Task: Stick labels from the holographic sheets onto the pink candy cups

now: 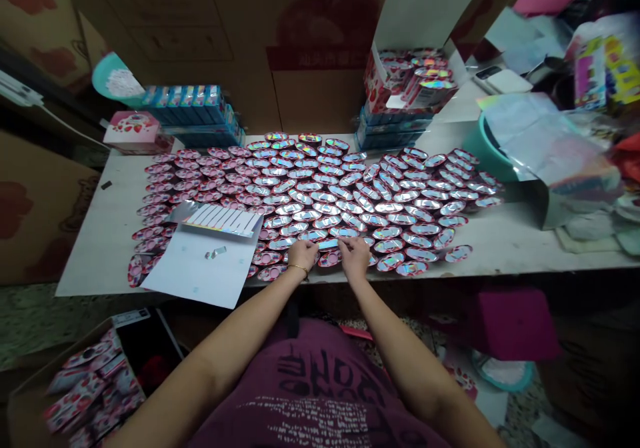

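Note:
Rows of small pink-and-red oval-ended packs [325, 198] stand packed together on the table; many have a shiny strip across the top, while those on the left show pink tops. At the front row, my left hand [303, 255] pinches the left end of a short shiny strip [329, 243], which looks like a sticker. My right hand [355, 256] pinches its other end. The strip stretches flat over a pack [330, 259] just below it; whether it touches cannot be made out. Left of my hands, a sheet of strips [220, 220] lies on white paper [190, 268].
Behind the packs are blue boxes [187, 105], a pink box [135, 132] and an open carton of packs [375, 88]. A teal basin [487, 145] stands at the right. Below the table's front edge, a box of packs [95, 388] sits at the left.

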`<state>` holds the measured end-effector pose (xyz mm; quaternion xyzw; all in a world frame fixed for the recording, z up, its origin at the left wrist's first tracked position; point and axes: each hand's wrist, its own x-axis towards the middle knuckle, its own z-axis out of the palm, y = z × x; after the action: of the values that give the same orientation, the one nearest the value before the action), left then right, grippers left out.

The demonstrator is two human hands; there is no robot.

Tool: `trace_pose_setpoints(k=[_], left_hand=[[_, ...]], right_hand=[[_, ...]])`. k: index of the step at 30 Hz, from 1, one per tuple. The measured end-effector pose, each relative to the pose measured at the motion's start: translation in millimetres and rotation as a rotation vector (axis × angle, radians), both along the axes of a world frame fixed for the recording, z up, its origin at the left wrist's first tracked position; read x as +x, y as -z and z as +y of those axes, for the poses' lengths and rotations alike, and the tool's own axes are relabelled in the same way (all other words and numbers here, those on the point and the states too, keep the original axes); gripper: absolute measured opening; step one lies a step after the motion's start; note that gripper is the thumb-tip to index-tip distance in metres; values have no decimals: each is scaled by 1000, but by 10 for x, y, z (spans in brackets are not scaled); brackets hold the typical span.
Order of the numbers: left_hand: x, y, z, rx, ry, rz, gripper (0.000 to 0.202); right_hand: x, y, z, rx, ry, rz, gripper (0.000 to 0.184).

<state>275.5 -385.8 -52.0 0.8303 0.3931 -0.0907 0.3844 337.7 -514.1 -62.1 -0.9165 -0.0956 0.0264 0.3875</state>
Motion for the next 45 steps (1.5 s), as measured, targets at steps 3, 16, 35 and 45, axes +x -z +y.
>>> trace_pose_setpoints(k=[3, 16, 35, 45], left_hand=[[25, -22, -10, 80, 59, 52, 28], [-279, -196, 292, 75, 8, -107, 28], [-1379, -4, 3286, -223, -388, -497, 60], [-1547, 43, 3128, -336, -566, -646, 28]], right_hand=[[-23, 41, 17, -126, -21, -37, 21], [-142, -138, 31, -448, -500, -255, 30], [-537, -445, 2788, -74, -791, -243, 26], [-1076, -173, 3446, -259, -809, -469, 36]])
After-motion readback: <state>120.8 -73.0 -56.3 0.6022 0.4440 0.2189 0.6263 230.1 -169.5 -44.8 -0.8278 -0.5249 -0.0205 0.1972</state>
